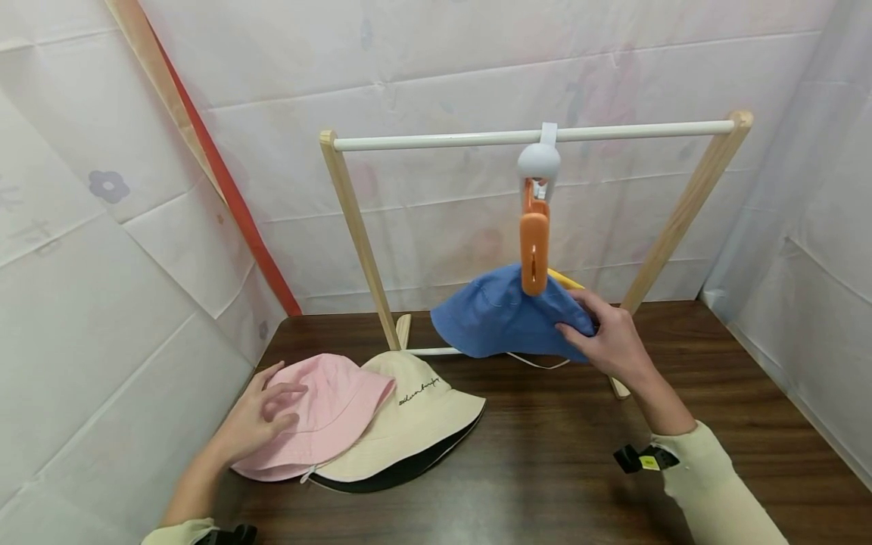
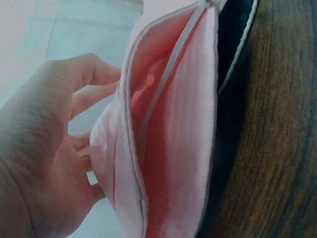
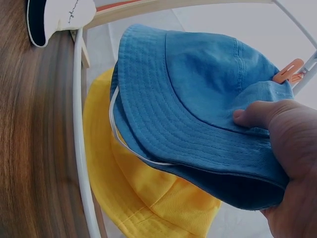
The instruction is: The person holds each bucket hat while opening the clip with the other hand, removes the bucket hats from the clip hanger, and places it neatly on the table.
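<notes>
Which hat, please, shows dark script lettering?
The cream hat, partly covered by the pink hat; that one, the blue hat and the yellow hat show none.

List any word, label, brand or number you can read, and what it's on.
Cream hat: dark cursive script, not clear enough to quote.
Black band on the right wrist: yellow label, marks too small to read.
Blue hat and pink hat: no text on the sides that show.

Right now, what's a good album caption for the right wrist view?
Right hand holding a blue hat at an orange clip, yellow hat behind.
</notes>
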Demonstrator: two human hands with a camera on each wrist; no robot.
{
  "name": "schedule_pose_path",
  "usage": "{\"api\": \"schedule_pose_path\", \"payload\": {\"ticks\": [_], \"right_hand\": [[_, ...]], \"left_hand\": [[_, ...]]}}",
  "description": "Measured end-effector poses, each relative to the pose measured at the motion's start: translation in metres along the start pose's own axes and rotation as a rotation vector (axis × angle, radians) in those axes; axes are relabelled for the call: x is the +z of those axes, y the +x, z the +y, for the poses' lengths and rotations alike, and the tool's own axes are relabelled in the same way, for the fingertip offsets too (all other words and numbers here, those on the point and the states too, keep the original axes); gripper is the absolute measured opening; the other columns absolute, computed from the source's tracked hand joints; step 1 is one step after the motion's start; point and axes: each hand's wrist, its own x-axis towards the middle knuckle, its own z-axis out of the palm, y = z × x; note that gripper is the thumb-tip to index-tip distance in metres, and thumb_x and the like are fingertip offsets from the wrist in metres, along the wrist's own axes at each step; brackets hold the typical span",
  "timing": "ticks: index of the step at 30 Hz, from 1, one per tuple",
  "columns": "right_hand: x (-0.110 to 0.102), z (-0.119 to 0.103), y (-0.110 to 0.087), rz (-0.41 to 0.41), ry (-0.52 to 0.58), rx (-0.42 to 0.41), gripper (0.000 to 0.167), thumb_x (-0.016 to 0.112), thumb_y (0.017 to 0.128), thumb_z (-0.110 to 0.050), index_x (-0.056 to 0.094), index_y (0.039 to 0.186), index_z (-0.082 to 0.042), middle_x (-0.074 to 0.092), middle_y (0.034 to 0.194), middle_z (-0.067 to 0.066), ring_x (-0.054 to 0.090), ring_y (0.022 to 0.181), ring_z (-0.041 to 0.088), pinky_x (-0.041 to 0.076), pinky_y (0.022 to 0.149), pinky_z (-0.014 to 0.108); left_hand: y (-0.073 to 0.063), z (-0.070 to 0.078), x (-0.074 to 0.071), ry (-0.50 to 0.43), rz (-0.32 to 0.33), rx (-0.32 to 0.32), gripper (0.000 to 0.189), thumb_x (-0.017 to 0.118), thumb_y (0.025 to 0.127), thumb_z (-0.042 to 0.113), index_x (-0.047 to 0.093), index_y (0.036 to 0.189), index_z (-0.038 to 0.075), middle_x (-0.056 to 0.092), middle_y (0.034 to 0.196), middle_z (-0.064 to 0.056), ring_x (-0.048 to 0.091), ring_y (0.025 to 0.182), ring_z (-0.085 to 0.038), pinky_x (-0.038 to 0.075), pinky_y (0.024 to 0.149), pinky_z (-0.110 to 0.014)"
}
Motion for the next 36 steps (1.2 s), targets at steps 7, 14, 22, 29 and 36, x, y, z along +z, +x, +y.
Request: {"api": "schedule_pose_path", "payload": {"ticks": [7, 14, 22, 29, 36], "right_hand": [[0.0, 0.0, -0.001, -0.001, 0.004, -0.005, 0.052, 0.087, 0.091, 0.006, 0.071, 0.14, -0.001, 0.084, 0.122, 0.024, 0.083, 0.103, 0.045, 0.052, 0.088, 0.006], [0.0, 0.0, 0.0, 0.001, -0.001, -0.013, 0.051, 0.085, 0.092, 0.008, 0.071, 0.14, 0.0, 0.084, 0.121, 0.025, 0.083, 0.101, 0.046, 0.049, 0.088, 0.003], [0.0, 0.001, 0.0, 0.001, -0.011, 0.001, 0.051, 0.085, 0.092, 0.007, 0.071, 0.141, -0.001, 0.084, 0.121, 0.025, 0.083, 0.102, 0.045, 0.052, 0.088, 0.007], [0.002, -0.001, -0.001, 0.0, -0.013, 0.013, 0.05, 0.085, 0.093, 0.006, 0.07, 0.141, 0.0, 0.084, 0.121, 0.026, 0.083, 0.102, 0.045, 0.056, 0.086, 0.013], [0.007, -0.003, -0.003, 0.02, -0.01, 0.027, 0.049, 0.085, 0.094, 0.005, 0.071, 0.14, 0.001, 0.083, 0.122, 0.027, 0.083, 0.104, 0.046, 0.056, 0.085, 0.015]], "left_hand": [[-0.001, -0.001, 0.001, 0.014, -0.009, -0.02, 0.04, 0.088, 0.082, 0.012, 0.081, 0.122, 0.01, 0.051, 0.161, -0.04, 0.051, 0.143, -0.068, 0.045, 0.104, -0.082], [-0.002, -0.004, 0.002, 0.016, -0.005, -0.022, 0.04, 0.087, 0.08, 0.012, 0.082, 0.119, 0.011, 0.055, 0.16, -0.041, 0.042, 0.148, -0.076, 0.038, 0.108, -0.09], [-0.001, -0.002, 0.0, 0.003, 0.024, -0.014, 0.04, 0.087, 0.08, 0.011, 0.082, 0.12, 0.008, 0.054, 0.16, -0.039, 0.041, 0.148, -0.075, 0.037, 0.108, -0.089], [0.002, -0.002, -0.001, -0.01, 0.072, 0.012, 0.044, 0.088, 0.08, 0.008, 0.08, 0.124, 0.008, 0.057, 0.16, -0.036, 0.041, 0.15, -0.074, 0.035, 0.11, -0.089], [0.007, 0.007, -0.004, 0.011, 0.082, 0.006, 0.045, 0.087, 0.082, 0.009, 0.08, 0.127, 0.01, 0.06, 0.16, -0.031, 0.045, 0.151, -0.066, 0.039, 0.109, -0.082]]}}
